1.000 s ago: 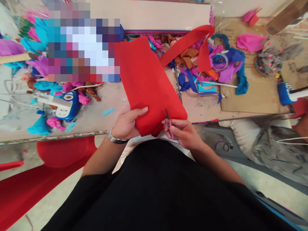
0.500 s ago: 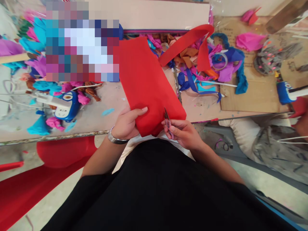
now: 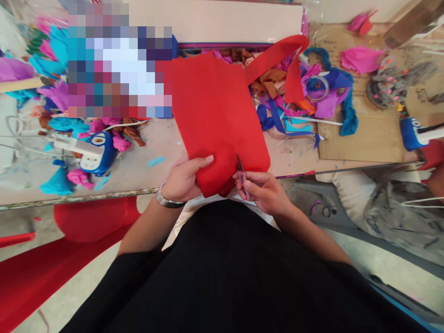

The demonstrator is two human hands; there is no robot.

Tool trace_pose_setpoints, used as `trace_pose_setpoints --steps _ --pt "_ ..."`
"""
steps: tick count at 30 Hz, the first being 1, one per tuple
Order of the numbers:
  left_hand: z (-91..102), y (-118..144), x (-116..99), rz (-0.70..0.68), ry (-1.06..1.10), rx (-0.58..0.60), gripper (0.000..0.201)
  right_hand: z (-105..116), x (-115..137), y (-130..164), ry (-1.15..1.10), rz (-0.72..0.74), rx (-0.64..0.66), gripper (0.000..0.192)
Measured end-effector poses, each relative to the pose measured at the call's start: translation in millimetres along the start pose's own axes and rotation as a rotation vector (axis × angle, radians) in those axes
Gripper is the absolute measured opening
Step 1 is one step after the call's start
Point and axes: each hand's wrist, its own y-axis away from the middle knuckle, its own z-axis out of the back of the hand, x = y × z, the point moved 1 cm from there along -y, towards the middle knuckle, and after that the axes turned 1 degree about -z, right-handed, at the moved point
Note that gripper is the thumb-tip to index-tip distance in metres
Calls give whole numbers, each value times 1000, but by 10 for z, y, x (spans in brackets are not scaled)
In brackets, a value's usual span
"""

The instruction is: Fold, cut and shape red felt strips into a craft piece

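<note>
Well, the table (image 3: pixel 164 141) spans the view, strewn with crumpled pieces in blue, purple, pink and brown. A flattened sheet of cardboard (image 3: pixel 364 143) covers much of its right side. Next in size comes the red sheet (image 3: pixel 217 111), which stretches from the clutter over the table's near edge to the person's lap, its near end puckered between the two hands. A long red strip (image 3: pixel 274 58) loops out past its upper right edge; whether the two are joined, I can't tell. The left hand (image 3: pixel 183 179) grips the sheet at its lower left edge: the thumb lies flat on top, pointing inward, while the other fingers are mostly hidden at and under the edge. The right hand (image 3: pixel 262 190), at the lower right, has its thumb and fingers curled around the pink handles of small scissors (image 3: pixel 240 169). The sheet's lower right part lies just beyond those fingers and beneath the blades. The blades look nearly together and point away from the body; whether the tip touches the red surface is unclear.
</note>
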Motion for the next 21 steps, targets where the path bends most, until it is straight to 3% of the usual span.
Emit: trace_pose_setpoints --steps 5,10,21 --pt "51 -15 41 7 10 16 35 1 -16 3 -14 1 -4 35" --pt "72 -27 -3 -31 19 120 35 6 -8 17 -32 -3 5 35" --pt "4 -54 -116 -80 44 58 35 -15 30 5 -23 -14 41 39"
